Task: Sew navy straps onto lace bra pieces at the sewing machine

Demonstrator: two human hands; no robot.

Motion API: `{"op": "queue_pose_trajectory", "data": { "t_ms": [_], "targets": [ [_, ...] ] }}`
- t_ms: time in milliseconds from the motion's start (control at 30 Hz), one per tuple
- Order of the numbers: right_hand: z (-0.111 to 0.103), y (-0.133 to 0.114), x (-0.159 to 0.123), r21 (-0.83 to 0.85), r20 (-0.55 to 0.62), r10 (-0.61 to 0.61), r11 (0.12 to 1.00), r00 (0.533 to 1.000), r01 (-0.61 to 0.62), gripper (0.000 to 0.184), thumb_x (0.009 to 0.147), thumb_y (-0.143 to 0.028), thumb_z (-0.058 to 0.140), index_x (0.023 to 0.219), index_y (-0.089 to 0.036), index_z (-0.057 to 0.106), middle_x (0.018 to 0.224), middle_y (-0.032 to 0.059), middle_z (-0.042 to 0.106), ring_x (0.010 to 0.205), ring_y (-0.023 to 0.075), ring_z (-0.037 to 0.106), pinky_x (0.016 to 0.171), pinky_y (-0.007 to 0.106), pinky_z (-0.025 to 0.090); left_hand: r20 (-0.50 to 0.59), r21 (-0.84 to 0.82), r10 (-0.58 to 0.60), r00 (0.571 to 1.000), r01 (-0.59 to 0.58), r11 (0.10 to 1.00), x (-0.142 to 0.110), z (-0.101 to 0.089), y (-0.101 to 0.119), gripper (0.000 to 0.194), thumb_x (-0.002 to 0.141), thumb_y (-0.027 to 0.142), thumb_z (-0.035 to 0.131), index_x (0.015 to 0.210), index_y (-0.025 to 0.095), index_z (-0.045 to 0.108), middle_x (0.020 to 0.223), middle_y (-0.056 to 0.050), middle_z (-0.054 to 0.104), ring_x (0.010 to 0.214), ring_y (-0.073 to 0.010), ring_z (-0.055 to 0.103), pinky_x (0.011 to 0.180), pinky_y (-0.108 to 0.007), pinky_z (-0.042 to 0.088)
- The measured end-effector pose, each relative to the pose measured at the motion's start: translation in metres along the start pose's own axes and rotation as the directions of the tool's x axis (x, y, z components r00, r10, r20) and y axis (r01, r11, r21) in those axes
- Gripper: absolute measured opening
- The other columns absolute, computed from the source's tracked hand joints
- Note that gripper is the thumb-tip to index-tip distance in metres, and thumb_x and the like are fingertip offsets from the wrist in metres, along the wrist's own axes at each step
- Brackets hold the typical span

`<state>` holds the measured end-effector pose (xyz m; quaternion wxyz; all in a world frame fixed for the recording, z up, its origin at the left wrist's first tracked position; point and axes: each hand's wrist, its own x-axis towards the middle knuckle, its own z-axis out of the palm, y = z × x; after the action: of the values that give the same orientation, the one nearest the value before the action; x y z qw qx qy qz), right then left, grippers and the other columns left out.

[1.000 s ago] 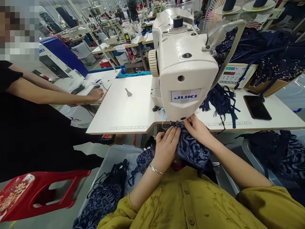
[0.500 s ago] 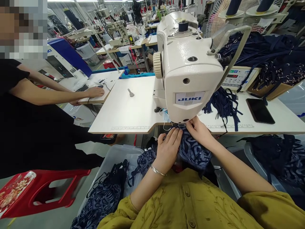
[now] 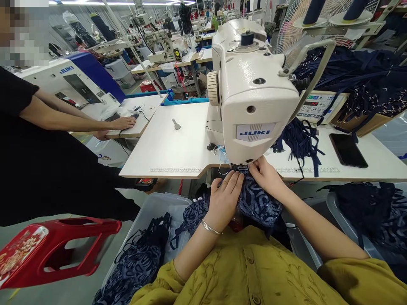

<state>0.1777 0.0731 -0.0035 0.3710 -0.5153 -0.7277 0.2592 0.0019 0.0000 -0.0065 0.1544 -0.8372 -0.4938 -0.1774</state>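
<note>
Dark patterned cloth (image 3: 259, 203): I see it run from the presser foot (image 3: 239, 167) down toward the mustard shirt (image 3: 270, 267), its visible length pointing at the wearer and leaning slightly right.
Left hand (image 3: 224, 199): fingers stretched and close together, laid flat over the cloth, thumb apart; the tips lie just on the wearer's side of the foot.
Right hand (image 3: 265, 176): bent in from the right, its tips by the cloth's upper edge, tucked beneath the machine head (image 3: 254, 97); I cannot tell whether thumb and fingers pinch it.
Hands to foot: the cloth lies under the left fingers and spreads below the right ones; both sets of tips are near the foot, and I judge the right nearer.
Hidden at the head: the needle and the cloth's far edge; I cannot make out any stitching.
Hidden by the left hand: whether the small patterned piece (image 3: 194, 212) by the plastic bin (image 3: 155, 203) joins this cloth.
Cut off: the bin's lower end and a co-worker's dark clothing (image 3: 47, 169).
</note>
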Motion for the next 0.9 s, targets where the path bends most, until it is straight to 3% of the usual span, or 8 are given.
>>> {"op": "queue_pose_trajectory", "data": {
  "t_ms": [400, 567, 667, 767, 900],
  "targets": [
    [0.003, 0.005, -0.001, 0.128, -0.029, -0.022, 0.992, 0.999, 0.026, 0.013, 0.093, -0.034, 0.039, 0.095, -0.022, 0.043, 0.083, 0.0026, 0.058, 0.074, 0.0188, 0.057, 0.070, 0.033, 0.044, -0.023, -0.013, 0.007, 1.000, -0.007, 1.000, -0.001, -0.003, -0.008, 0.047, 0.094, 0.006, 0.032, 0.137, 0.016, 0.048, 0.137, -0.010, 0.056, 0.129, -0.0207, 0.050, 0.102, -0.039, 0.033],
    [-0.007, 0.039, 0.003, 0.153, -0.071, 0.100, 0.984, 0.993, -0.088, 0.019, 0.091, -0.040, 0.043, 0.087, -0.022, 0.048, 0.072, -0.0025, 0.052, 0.067, 0.0149, 0.052, 0.066, 0.028, 0.044, -0.033, 0.015, 0.038, 0.999, -0.037, 0.999, 0.000, -0.004, -0.005, 0.051, 0.090, 0.002, 0.034, 0.136, 0.016, 0.050, 0.135, -0.009, 0.058, 0.127, -0.0229, 0.052, 0.100, -0.040, 0.036],
    [-0.030, 0.076, 0.015, 0.107, -0.165, 0.245, 0.967, 0.955, -0.229, 0.022, 0.087, -0.040, 0.047, 0.089, -0.020, 0.053, 0.077, -0.0005, 0.058, 0.069, 0.0146, 0.057, 0.066, 0.028, 0.046, -0.042, 0.017, 0.051, 0.998, -0.051, 0.999, 0.001, -0.004, -0.003, 0.051, 0.090, 0.000, 0.034, 0.136, 0.015, 0.050, 0.135, -0.009, 0.058, 0.127, -0.0234, 0.051, 0.099, -0.041, 0.036],
    [-0.069, 0.114, 0.029, 0.070, -0.294, 0.363, 0.931, 0.884, -0.359, 0.025, 0.088, -0.041, 0.043, 0.094, -0.018, 0.052, 0.087, 0.0053, 0.063, 0.068, 0.0151, 0.060, 0.064, 0.029, 0.046, -0.037, 0.013, 0.058, 0.998, -0.057, 0.998, 0.002, -0.002, -0.002, 0.053, 0.088, -0.001, 0.034, 0.137, 0.014, 0.049, 0.136, -0.010, 0.058, 0.128, -0.0234, 0.050, 0.099, -0.041, 0.036],
    [-0.114, 0.147, 0.044, -0.015, -0.416, 0.484, 0.843, 0.770, -0.538, 0.028, 0.090, -0.039, 0.039, 0.077, -0.018, 0.052, 0.069, 0.0093, 0.059, 0.060, 0.0191, 0.058, 0.062, 0.036, 0.042, -0.015, 0.031, 0.052, 0.999, -0.052, 0.998, 0.001, -0.001, 0.001, 0.048, 0.091, 0.007, 0.038, 0.137, 0.014, 0.048, 0.135, -0.010, 0.058, 0.128, -0.0225, 0.049, 0.099, -0.039, 0.039]
  ]
}}
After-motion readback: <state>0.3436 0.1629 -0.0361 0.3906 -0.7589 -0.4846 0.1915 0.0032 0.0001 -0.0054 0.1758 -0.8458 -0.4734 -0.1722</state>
